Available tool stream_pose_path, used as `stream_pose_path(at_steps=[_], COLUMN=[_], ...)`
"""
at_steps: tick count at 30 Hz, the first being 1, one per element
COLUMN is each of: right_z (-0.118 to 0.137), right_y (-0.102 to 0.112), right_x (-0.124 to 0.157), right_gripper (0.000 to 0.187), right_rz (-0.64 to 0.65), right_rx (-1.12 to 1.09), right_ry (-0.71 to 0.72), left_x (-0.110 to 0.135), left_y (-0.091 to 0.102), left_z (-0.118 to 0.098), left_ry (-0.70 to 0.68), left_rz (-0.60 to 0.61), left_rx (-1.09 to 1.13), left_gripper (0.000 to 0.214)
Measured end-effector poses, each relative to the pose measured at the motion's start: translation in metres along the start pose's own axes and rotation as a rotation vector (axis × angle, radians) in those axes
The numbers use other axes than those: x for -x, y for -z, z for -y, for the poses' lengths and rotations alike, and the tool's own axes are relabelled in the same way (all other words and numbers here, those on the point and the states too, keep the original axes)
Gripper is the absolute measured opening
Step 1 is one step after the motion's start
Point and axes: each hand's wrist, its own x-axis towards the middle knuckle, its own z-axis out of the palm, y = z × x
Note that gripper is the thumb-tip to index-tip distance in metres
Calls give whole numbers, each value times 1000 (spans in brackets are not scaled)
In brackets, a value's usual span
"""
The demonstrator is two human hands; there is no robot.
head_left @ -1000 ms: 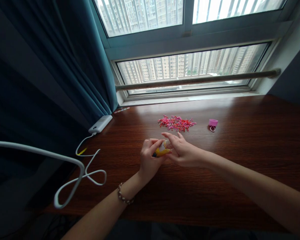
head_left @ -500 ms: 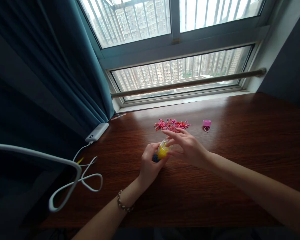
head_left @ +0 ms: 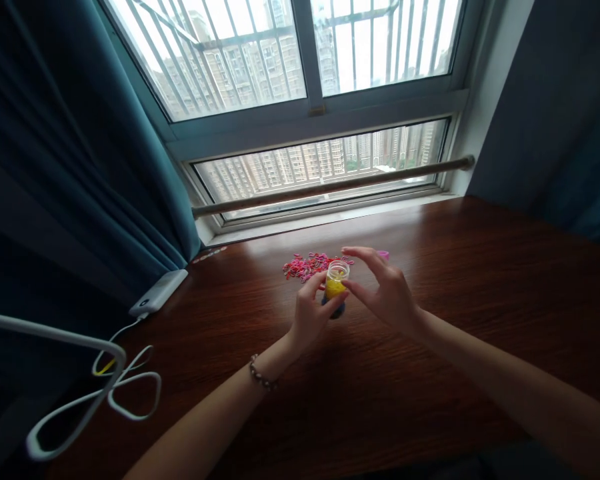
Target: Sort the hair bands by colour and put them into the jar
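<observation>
My left hand (head_left: 311, 315) grips a small clear jar (head_left: 336, 281) with yellow contents, held upright just above the wooden table (head_left: 430, 373). A dark blue piece sits at the jar's bottom, half hidden by my fingers. My right hand (head_left: 386, 293) hovers beside the jar's open mouth with fingers spread and curved, its thumb near the jar's side and nothing in it. A heap of small pink and red rubber bands (head_left: 307, 265) lies just behind the jar. A pink lid (head_left: 383, 255) peeks out behind my right fingers.
A white power bank (head_left: 159, 293) lies at the table's left edge with a white cable (head_left: 130, 390) looping off it. A teal curtain (head_left: 80, 167) hangs at the left. The window (head_left: 320, 167) with a rail runs along the table's far edge.
My left hand has tipped the jar from lying sideways to upright and raised it. My right hand has spread open beside it. The camera has turned right and down.
</observation>
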Motion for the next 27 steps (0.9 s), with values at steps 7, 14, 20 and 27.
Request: stream_pose_path(at_steps=[7,14,20,27], right_z=[-58,-100,-107,-101], right_y=[32,71,69,68], right_x=[13,10,14,15], right_gripper=[67,76,72,69], right_rz=[-87,-221,-180,-99], right_rx=[-299,-10,61,122], right_ry=[-370,-455,-447,-441], left_x=[-21,-13,2,24], left_y=[-63,-38,26,50], left_z=[-1,20,65,89], left_ry=[-119,-279,-393,-338], left_rz=[81,118,151,160], left_rx=[-11,-239,-581,-554], left_gripper=[54,42,25,37])
